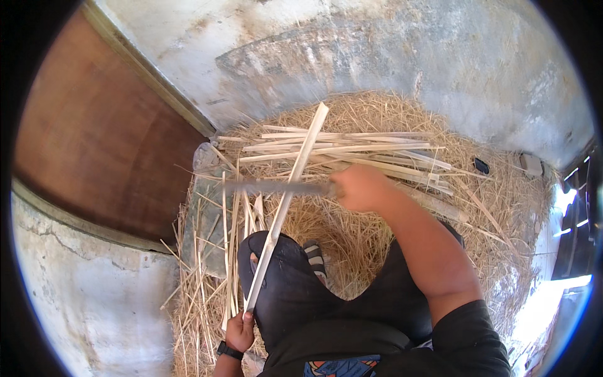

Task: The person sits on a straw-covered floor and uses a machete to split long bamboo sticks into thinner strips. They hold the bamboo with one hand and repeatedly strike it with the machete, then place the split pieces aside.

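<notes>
A long pale split bamboo strip [279,217] slants across my left thigh, its far end over the pile of strips. My left hand [240,331] grips its near end, thumb on top, with a dark watch on the wrist. In my right hand [364,188], fingers wrapped round the handle, is a long-bladed knife [267,186]. The blade, smeared by motion, points left and crosses the strip at about its middle; whether it touches the strip I cannot tell.
Beyond my knees lies a heap of split bamboo strips [352,147] on straw [402,113]. More thin strips [200,301] are scattered at left beside a stone slab [207,220]. A brown door [107,138] and worn wall [377,50] enclose the spot. A small black object [481,165] sits at right.
</notes>
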The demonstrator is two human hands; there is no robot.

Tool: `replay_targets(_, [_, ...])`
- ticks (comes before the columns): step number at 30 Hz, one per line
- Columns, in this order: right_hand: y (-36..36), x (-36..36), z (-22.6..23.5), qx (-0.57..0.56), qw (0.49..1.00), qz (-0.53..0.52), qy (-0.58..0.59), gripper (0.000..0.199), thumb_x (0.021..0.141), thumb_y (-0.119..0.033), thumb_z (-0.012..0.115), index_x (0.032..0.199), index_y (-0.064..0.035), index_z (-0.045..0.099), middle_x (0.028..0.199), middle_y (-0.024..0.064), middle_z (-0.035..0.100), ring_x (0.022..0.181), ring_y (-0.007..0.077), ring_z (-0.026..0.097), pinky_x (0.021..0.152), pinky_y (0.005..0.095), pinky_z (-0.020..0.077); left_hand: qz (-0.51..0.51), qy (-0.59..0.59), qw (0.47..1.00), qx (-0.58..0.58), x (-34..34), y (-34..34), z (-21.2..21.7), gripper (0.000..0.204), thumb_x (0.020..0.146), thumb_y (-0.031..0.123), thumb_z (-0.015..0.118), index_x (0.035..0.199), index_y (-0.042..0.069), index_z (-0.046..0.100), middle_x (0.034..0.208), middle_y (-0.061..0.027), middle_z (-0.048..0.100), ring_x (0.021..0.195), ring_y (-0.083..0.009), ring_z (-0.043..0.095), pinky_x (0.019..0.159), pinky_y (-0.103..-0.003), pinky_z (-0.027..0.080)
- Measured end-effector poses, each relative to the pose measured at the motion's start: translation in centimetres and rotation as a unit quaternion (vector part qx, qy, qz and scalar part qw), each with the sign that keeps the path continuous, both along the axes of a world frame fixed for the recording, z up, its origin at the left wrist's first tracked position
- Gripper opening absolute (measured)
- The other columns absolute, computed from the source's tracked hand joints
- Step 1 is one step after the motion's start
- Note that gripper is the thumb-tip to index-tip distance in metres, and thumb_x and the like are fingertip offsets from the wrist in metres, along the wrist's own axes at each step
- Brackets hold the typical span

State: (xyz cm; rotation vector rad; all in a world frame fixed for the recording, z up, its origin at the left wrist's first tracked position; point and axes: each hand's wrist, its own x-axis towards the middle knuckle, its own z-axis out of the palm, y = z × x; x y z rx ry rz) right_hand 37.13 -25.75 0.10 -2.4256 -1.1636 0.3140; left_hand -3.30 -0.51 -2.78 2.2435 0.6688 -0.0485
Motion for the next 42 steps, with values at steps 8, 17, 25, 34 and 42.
replay_targets(8, [-4.4, 7.6, -2.5, 0.035, 0.972, -0.218, 0.077, 0.041, 0.080, -0.023, 0.072, 0.117, -0.0063, 0.069, 0.104, 0.0193, 0.071, 0.097, 0.0350, 0.068, 0.086, 0.0450, 0.0545, -0.017, 0.039, 0.973, 0.229, -2.4, 2.7, -1.8, 0.041, 0.099, 0.035, 0.055, 0.077, 0.002, 0.064, 0.063, -0.0204, 0.061, 0.061, -0.0425, 0.063, 0.056, -0.048, 0.050])
replay_targets(17, [-6.3, 8.1, -5.6, 0.032, 0.949, -0.288, 0.129, 0.053, 0.075, -0.035, 0.080, 0.113, 0.0001, 0.067, 0.105, 0.0206, 0.070, 0.097, 0.0361, 0.067, 0.085, 0.0444, 0.0516, 0.002, -0.009, 0.997, -0.074, -1.9, 1.0, -0.7, 0.054, 0.107, 0.046, 0.042, 0.076, 0.004, 0.055, 0.062, 0.0013, 0.050, 0.057, -0.0090, 0.045, 0.054, -0.028, 0.039])
replay_targets(25, [-6.1, 5.7, -1.1, 0.271, 0.916, -0.264, 0.136, 0.043, 0.084, -0.034, 0.078, 0.109, -0.0015, 0.066, 0.093, 0.0153, 0.069, 0.086, 0.0281, 0.065, 0.079, 0.0409, 0.0498, -0.032, 0.029, 0.968, -0.248, 1.5, -0.2, 2.0, 0.049, 0.107, 0.047, 0.043, 0.080, 0.008, 0.054, 0.063, 0.0035, 0.046, 0.054, -0.0061, 0.039, 0.050, -0.024, 0.033])
replay_targets(34, [-2.6, 2.5, 1.5, 0.254, 0.922, -0.246, 0.157, 0.040, 0.087, -0.032, 0.077, 0.105, 0.0001, 0.064, 0.089, 0.0127, 0.066, 0.083, 0.0236, 0.062, 0.076, 0.0405, 0.0494, -0.041, 0.054, 0.919, -0.388, 4.7, -1.5, 3.5, 0.055, 0.104, 0.060, 0.037, 0.084, 0.011, 0.051, 0.067, 0.0017, 0.043, 0.054, -0.0093, 0.038, 0.051, -0.025, 0.034])
replay_targets(42, [-3.1, 2.9, 0.4, 0.423, 0.855, -0.291, 0.077, 0.034, 0.088, -0.030, 0.075, 0.107, -0.0034, 0.066, 0.087, 0.0126, 0.070, 0.083, 0.0253, 0.069, 0.074, 0.0383, 0.0541, -0.032, 0.040, 0.908, -0.417, 7.4, -2.3, 4.2, 0.054, 0.103, 0.061, 0.036, 0.086, 0.011, 0.049, 0.067, 0.0024, 0.040, 0.054, -0.0093, 0.037, 0.050, -0.025, 0.034])
